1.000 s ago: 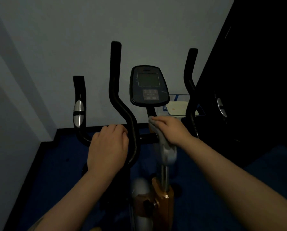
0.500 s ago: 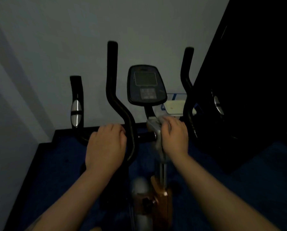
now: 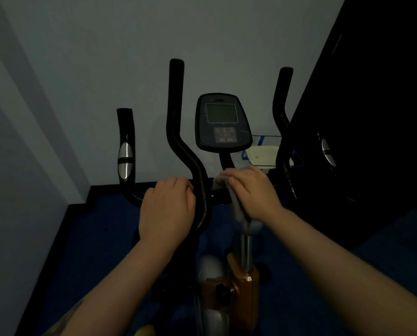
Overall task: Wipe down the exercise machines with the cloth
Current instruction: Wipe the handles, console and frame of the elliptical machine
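- Two hands are working the bike: the left hand (image 3: 166,209) is curling its fingers round the crossbar (image 3: 217,198), steadying it.
- The right hand (image 3: 252,190) is gripping the cloth (image 3: 237,209) against the post (image 3: 245,248) below the console (image 3: 223,122).
- Risk, as I judge it: loose cloth hanging under the fingers is liable to snag or slip.
- Cloth is looking grey, crumpled and blurred.

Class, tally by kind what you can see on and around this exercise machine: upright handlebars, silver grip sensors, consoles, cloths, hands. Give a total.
Upright handlebars: 3
Silver grip sensors: 2
Consoles: 1
Cloths: 1
Hands: 2
Total: 9
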Demonstrator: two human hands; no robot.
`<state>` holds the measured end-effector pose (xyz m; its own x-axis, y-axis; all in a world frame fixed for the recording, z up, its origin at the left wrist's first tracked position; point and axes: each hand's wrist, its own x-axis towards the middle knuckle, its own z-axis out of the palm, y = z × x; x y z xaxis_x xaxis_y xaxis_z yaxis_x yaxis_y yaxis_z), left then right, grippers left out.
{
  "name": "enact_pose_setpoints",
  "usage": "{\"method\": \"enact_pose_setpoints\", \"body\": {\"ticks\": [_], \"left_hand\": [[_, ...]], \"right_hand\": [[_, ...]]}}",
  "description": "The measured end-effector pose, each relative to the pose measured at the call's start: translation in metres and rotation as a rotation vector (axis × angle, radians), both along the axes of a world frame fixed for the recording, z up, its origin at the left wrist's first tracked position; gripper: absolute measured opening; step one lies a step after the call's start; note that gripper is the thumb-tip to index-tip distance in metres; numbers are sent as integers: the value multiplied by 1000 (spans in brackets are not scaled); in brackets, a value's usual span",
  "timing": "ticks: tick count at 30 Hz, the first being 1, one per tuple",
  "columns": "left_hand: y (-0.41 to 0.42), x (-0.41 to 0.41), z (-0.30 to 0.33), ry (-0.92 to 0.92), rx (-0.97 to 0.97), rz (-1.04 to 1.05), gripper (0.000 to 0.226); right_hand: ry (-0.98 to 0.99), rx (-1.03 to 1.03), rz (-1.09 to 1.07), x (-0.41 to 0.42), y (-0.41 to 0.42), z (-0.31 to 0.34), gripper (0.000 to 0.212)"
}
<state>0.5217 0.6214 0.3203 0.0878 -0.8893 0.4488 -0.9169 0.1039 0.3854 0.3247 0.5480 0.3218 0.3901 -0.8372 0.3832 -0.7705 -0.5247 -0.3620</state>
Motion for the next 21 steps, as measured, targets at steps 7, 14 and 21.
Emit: {"method": "enact_pose_setpoints", "body": {"ticks": [7,14,21], "left_hand": [[2,1,-1,5,-31,23,13],[3,-1,3,55,-8,19,13],[7,15,24,491,111,-2,14]], "right_hand": [[-36,-244,-151,46,30,-25,23],[-19,-160,-166,50,35,-30,30],[-210,-35,-227,37,19,29,25]]}}
